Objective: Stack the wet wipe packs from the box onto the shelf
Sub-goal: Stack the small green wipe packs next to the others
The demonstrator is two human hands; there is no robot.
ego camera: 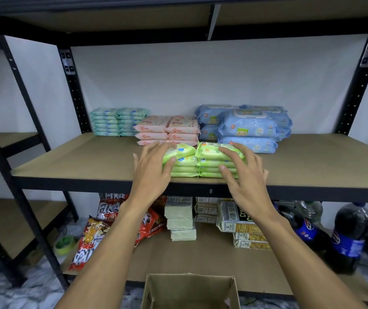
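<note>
- Head view: two side-by-side stacks of green wet wipe packs (pixel 209 162) sit near the front of the middle shelf (pixel 78 157), just ahead of the pink packs (pixel 174 128) and blue packs (pixel 247 128); teal packs (pixel 116 121) stand at the back left.
- The left hand (pixel 154 166), fingers spread and straight, lies against the left stack; the right hand (pixel 243 172), equally flat, rests over the right stack; neither grips a pack; they are probably squaring the stacks so they sit flush.
- The cardboard box (pixel 149 286) stands below, its top open; its contents cannot be seen.
</note>
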